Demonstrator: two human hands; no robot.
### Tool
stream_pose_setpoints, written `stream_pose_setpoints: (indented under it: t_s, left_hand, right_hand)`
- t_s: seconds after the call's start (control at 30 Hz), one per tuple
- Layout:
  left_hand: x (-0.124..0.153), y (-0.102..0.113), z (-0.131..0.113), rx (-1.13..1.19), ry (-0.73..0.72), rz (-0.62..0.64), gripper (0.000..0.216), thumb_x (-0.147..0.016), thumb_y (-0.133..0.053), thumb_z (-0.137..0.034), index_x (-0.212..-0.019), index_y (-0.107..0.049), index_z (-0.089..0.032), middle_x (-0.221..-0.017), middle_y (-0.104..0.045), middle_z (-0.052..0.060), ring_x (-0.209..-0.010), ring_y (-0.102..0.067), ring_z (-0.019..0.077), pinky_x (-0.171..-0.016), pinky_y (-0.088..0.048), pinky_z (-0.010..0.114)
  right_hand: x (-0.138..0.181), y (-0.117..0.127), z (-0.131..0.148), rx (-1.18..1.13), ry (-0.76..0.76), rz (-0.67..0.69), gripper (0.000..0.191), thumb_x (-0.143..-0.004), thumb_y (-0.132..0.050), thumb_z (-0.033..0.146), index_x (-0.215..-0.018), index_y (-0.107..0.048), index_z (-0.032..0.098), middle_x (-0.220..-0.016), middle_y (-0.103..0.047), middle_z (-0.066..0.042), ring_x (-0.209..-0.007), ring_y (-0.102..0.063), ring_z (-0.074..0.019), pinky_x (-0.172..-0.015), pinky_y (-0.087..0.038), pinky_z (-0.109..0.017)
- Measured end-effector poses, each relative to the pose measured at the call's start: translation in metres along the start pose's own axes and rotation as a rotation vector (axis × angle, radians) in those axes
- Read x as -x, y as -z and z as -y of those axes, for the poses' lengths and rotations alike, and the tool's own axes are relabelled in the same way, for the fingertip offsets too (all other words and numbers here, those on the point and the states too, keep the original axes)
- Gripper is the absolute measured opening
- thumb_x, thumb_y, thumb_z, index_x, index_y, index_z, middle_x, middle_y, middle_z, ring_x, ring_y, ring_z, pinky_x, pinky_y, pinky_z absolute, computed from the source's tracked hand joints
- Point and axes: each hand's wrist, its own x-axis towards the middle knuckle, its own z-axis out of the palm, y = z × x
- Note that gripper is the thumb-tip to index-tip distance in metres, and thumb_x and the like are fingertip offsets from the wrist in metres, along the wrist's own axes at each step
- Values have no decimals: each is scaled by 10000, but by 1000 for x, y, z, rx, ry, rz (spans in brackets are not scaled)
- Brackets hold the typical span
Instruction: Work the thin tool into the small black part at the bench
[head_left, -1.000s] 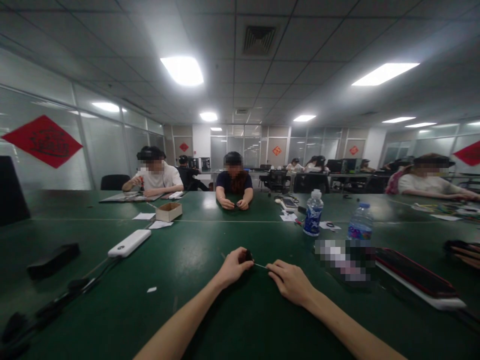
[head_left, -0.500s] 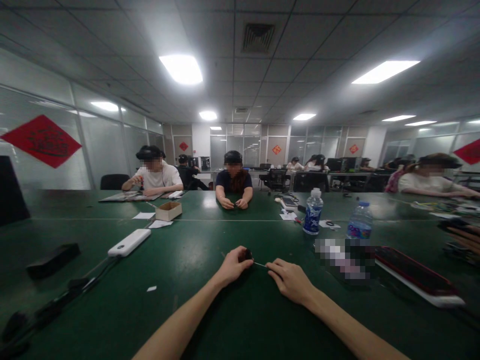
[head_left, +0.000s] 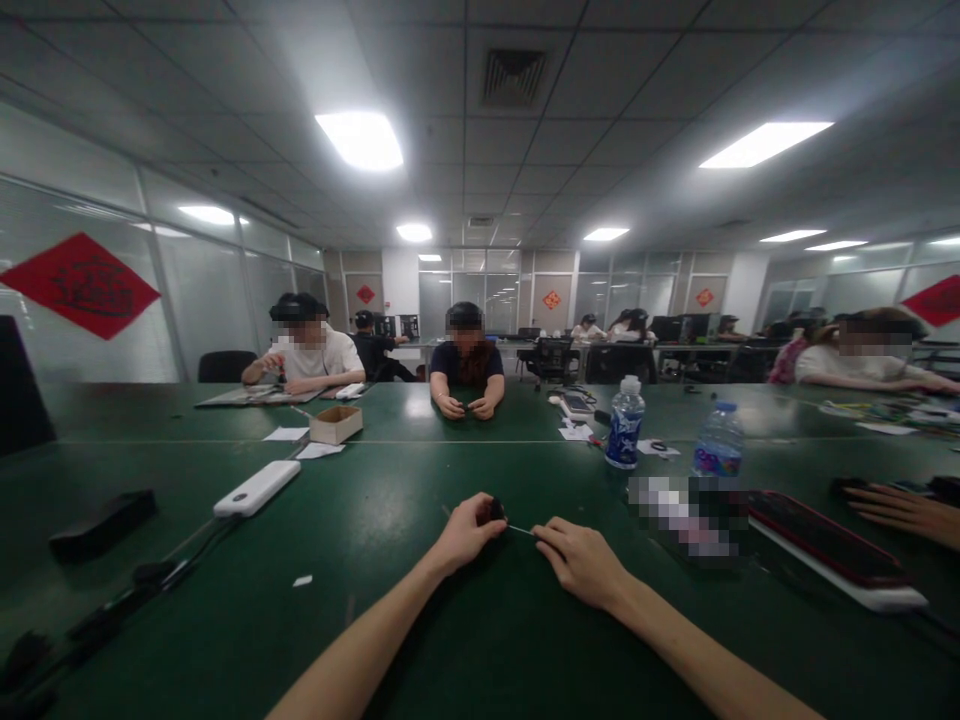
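Note:
Both my hands rest on the green table (head_left: 390, 640) in front of me. My left hand (head_left: 463, 535) is closed around a small black object (head_left: 496, 511) held at its fingertips. A thin pale strand (head_left: 519, 529) runs from that object to my right hand (head_left: 581, 562), whose fingers pinch the strand's other end. The two hands are a short gap apart. What the black object is stays too small to tell.
A white power bank (head_left: 256, 487) with a cable lies left; a dark block (head_left: 103, 523) farther left. Two water bottles (head_left: 625, 424) stand ahead right, beside a red-edged device (head_left: 825, 545). A small cardboard box (head_left: 336, 424) sits ahead. Another person's hand (head_left: 896, 508) rests at right. People sit across the table.
My hands have stayed in place. At the right edge another person's hand has come farther onto the table and now lies flat.

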Motion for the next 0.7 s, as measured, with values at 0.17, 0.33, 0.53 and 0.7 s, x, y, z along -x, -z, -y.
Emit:
stream_pose_setpoints:
  t_s: [0.17, 0.33, 0.53, 0.7]
  left_hand:
    - [1, 0, -1, -7, -4, 2, 241, -751, -623, -243, -958, -561, -139, -897, -648, 68, -795, -600, 182, -724, -451, 310]
    - [0, -2, -1, -6, -3, -21, 235, -728, -641, -269, -908, -561, -141, -825, -628, 43, -748, -580, 170, -708, -441, 305]
    - [1, -2, -6, 23, 7, -15, 222, -723, -640, -241, -906, -562, -142, -805, -618, 29, -717, -564, 149, -692, -439, 286]
    - [1, -1, -4, 30, 7, -11, 221, -730, -628, -224, -922, -561, -138, -850, -630, 47, -758, -577, 162, -708, -446, 295]
  right_hand:
    - [1, 0, -1, -21, 34, 7, 343, -934, -360, 300, -1142, -615, 201, -1033, -619, -66, -840, -598, -165, -749, -477, -268]
    - [0, -2, -1, 17, 0, 2, 339, -932, -360, 294, -1149, -608, 216, -1029, -620, -65, -853, -602, -169, -763, -472, -267]
    - [0, -3, -3, 7, 26, 2, 339, -935, -357, 297, -1146, -610, 214, -1018, -622, -64, -844, -601, -167, -768, -469, -266]
    - [0, -2, -2, -17, 28, -6, 343, -935, -351, 300, -1139, -611, 208, -1021, -619, -65, -827, -598, -165, -741, -472, -263]
